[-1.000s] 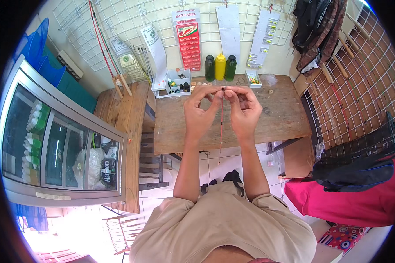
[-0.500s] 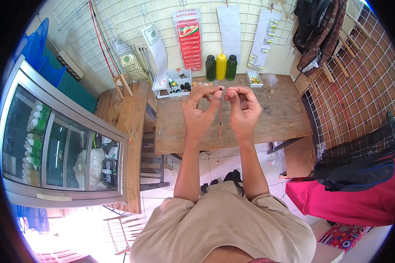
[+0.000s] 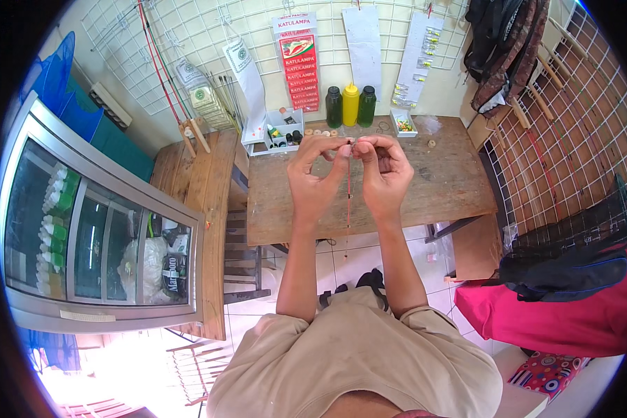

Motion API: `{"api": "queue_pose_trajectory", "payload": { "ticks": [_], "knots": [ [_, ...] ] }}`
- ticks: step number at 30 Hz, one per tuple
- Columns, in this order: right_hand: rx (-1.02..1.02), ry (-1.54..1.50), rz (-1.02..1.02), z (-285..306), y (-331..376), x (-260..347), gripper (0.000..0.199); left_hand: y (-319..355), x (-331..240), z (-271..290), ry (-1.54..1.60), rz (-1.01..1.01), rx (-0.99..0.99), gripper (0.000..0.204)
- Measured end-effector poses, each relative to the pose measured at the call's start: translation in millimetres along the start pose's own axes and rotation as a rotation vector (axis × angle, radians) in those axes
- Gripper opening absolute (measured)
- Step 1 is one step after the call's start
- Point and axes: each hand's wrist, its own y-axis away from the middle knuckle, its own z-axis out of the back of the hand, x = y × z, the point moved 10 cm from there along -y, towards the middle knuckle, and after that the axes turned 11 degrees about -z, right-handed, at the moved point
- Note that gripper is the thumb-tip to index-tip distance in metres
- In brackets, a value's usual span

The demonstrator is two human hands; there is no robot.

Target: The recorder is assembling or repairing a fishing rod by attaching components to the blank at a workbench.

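Both hands are raised over the near part of a wooden table point(image 3: 432, 181), fingertips together. My left hand point(image 3: 313, 174) pinches the top end of a thin red line with small dark bands point(image 3: 349, 188). The line hangs straight down between the wrists, and a tiny bead-like piece point(image 3: 346, 255) shows at its lower end. My right hand point(image 3: 386, 177) is closed in a pinch beside the left fingertips, at the line's top. Whatever sits between the right fingertips is too small to make out.
At the table's back stand dark green bottles point(image 3: 334, 108) and a yellow squeeze bottle point(image 3: 350, 106). A white compartment tray point(image 3: 259, 148) with small jars is on the left, a small white box point(image 3: 403, 132) of colourful bits on the right. A glass-fronted cabinet point(image 3: 76, 313) stands left.
My right fingertips have come slightly left, closing the small gap to the left fingertips. The left hand holds nearly the same place, and the line still hangs down.
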Motion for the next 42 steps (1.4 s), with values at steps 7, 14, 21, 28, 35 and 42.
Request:
{"api": "queue_pose_trajectory", "payload": {
  "ticks": [7,14,21,28,35,42],
  "knots": [
    [-0.026,0.008,0.018,-0.6,1.9,3.3,0.01,0.5,0.7,0.7,-0.025,-0.028,0.017,0.011],
    [-0.006,0.442,0.174,-6.7,-0.7,31.1,0.029,-0.6,-4.3,-3.4,-0.123,-0.045,0.069,0.014],
    [0.081,0.672,0.255,-21.0,0.7,43.0,0.023,1.6,-0.1,-3.9,-0.214,-0.071,0.117,0.015],
    [0.115,0.406,0.101,-6.9,-12.1,13.4,0.01,5.9,8.5,-6.9,-0.216,-0.037,0.117,0.014],
    [0.084,0.261,-0.005,1.4,-21.8,-5.8,0.01,15.5,26.4,-9.2,-0.19,0.018,0.124,0.015],
    [0.079,0.217,-0.052,4.1,-31.0,-14.8,0.012,25.0,43.6,-18.5,0.025,0.189,0.133,0.026]
  ]
}}
